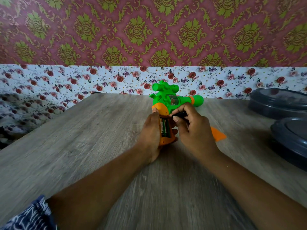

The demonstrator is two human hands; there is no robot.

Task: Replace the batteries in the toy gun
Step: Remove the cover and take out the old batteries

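Gripping the orange grip of the toy gun, the left hand is curled around it from the left, thumb up near the top of the grip and fingertips showing past its lower right edge. The gun sits over the middle of the worktop, toward the far edge, with its green body raised, a round green scope on top and the barrel pointing right. The battery slot in the grip lies open toward the camera, and green batteries sit inside it, side by side.

The right hand is closed, pinching a small dark object between thumb and forefinger just beside the top of the open slot; the picture is too blurred to tell what the object is. This hand hovers close against the gun's right side, its fingertips touching or nearly touching the grip.

An orange cover piece lies flat on the worktop just right of the right hand, partly hidden behind it. Two dark grey lidded containers stand at the right edge of the worktop, one behind the other. A blue patterned cloth shows at the near left corner. Flowered wallpaper runs behind the far edge.
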